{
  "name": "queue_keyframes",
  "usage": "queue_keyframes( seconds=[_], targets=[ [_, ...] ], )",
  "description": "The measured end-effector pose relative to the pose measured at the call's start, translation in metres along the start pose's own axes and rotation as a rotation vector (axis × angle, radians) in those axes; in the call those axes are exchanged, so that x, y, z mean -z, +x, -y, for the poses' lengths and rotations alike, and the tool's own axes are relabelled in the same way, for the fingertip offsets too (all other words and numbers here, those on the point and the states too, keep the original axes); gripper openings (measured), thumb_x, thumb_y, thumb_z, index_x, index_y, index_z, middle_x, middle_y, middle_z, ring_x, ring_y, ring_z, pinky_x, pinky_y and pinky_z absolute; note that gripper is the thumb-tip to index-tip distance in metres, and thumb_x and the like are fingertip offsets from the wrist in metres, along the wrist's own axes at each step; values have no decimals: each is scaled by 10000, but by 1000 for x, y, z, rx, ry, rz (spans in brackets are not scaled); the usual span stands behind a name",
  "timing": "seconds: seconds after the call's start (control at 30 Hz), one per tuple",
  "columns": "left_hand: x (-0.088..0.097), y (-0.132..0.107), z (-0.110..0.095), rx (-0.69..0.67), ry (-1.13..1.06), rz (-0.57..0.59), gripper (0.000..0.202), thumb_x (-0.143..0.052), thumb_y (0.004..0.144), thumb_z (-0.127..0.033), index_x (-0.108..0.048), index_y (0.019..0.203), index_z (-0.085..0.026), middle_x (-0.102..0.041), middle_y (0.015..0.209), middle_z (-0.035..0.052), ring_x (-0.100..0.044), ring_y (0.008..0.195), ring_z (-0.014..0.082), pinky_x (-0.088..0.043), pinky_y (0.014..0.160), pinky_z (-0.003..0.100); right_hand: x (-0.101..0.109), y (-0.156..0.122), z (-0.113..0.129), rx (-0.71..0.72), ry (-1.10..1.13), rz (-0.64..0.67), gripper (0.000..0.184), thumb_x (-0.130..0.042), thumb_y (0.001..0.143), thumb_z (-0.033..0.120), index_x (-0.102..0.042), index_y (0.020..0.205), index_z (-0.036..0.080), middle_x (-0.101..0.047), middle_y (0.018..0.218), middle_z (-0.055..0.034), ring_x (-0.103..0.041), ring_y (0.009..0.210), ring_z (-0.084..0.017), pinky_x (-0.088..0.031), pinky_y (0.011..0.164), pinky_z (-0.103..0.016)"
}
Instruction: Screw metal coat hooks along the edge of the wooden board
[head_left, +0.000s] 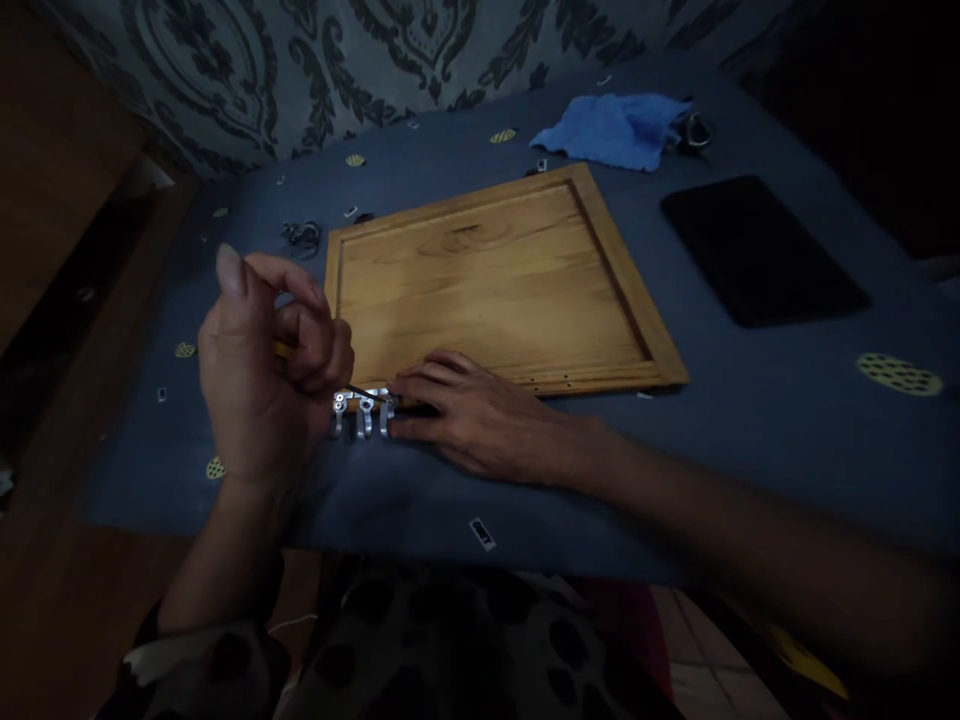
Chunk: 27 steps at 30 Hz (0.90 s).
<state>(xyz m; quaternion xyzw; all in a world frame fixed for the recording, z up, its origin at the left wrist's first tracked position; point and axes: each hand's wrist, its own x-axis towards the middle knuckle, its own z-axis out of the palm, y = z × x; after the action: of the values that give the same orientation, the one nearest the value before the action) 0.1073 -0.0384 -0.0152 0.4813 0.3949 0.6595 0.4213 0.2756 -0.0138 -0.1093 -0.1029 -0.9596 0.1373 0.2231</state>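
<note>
My left hand [274,345] is closed around a screwdriver [283,350]; a bit of its yellow handle shows between the fingers. Its thin dark shaft slants down right to a silver metal hook rail [366,405]. Several curved hooks hang from this rail, which lies along the near edge of a framed wooden board [472,290], at the left end. My right hand [487,415] lies over the same edge, its fingertips and thumb closed on the right end of the rail. The screwdriver's tip is near those fingertips; whether it sits in a screw I cannot tell.
A blue cloth [611,130] lies at the back, with a small shiny object beside it. To the right is a dark flat tablet-like slab [765,250]. Small metal pieces [301,237] lie left of the board on the blue table covering [585,530]. A patterned curtain hangs behind.
</note>
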Motion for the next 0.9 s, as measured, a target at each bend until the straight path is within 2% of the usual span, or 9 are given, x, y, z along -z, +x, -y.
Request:
queue_keyframes(
  seconds=[0.23, 0.4, 0.6, 0.73, 0.9],
  targets=[
    [-1, 0, 6, -56, -22, 8, 465, -679, 930, -550, -608, 662, -177, -206, 398, -116, -114, 305, 36, -112, 298, 196, -1, -1, -1, 4, 7, -14, 321, -509, 1011, 205, -710, 1261, 211, -622, 1367, -150, -541, 1240, -293, -403, 1071, -494],
    [0, -2, 8, -44, -42, -22, 420, -729, 905, -503, -619, 663, -177, -226, 407, -110, -143, 319, 36, -126, 309, 209, -1, -1, 0, 1, 9, -11, 325, -516, 1008, 200, -706, 1272, 214, -620, 1372, -150, -537, 1258, -293, -395, 1083, -493],
    [-2, -10, 2, 19, 46, -70, 419, -633, 962, -520, -618, 684, -207, -293, 498, -59, -283, 414, 78, -223, 388, 237, -1, -1, -1, 5, 5, -12, 329, -494, 1020, 213, -706, 1271, 208, -621, 1357, -156, -541, 1241, -293, -404, 1069, -493],
    [-5, -16, 3, -11, 76, -91, 395, -658, 950, -480, -597, 678, -201, -338, 531, -48, -346, 450, 88, -303, 406, 235, 0, -1, 0, -8, -12, 12, 323, -525, 1004, 206, -700, 1276, 217, -625, 1344, -148, -539, 1217, -292, -401, 1053, -482],
    [-6, -18, 6, -68, 99, -23, 377, -677, 941, -475, -612, 694, -197, -368, 544, -42, -372, 456, 99, -300, 378, 235, 0, 1, 1, -21, -7, 34, 343, -517, 1003, 183, -690, 1293, 239, -615, 1370, -128, -535, 1201, -278, -393, 1034, -461]
  ],
)
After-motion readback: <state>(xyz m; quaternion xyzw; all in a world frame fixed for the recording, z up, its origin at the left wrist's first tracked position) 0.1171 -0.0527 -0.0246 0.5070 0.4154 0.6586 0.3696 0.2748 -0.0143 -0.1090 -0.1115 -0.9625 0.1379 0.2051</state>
